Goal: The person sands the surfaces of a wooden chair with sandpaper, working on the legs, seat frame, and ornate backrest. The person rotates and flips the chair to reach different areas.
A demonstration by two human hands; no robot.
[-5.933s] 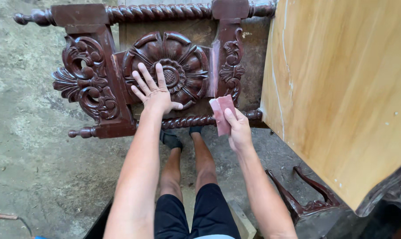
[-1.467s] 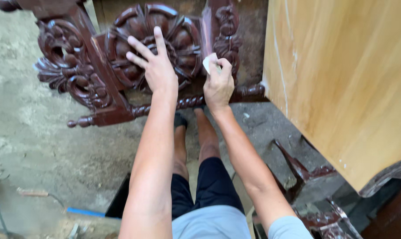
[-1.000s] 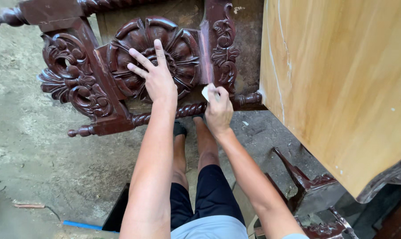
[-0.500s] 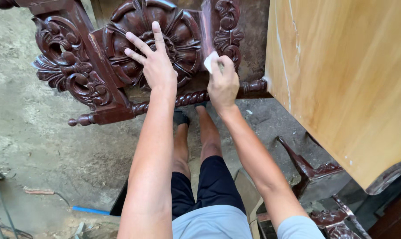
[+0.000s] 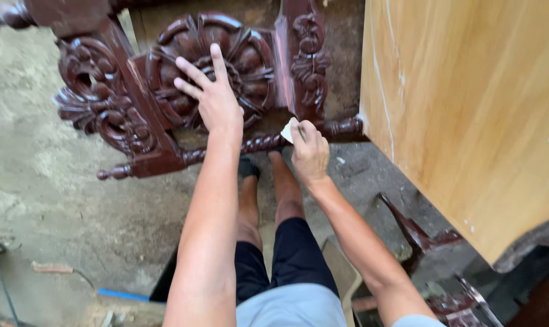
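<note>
A concrete floor fills the left of the view, with a blue strip lying near the bottom edge. A dark red carved panel stands on the floor at top centre. The left hand lies flat on the panel's round rosette, fingers spread. Just to the right, the right hand is closed on a small pale sheet, pressed against the twisted lower rail of the panel. The person's legs extend below toward the panel. A pale wood board fills the right side. A dark carved piece lies on the floor beneath the board.
</note>
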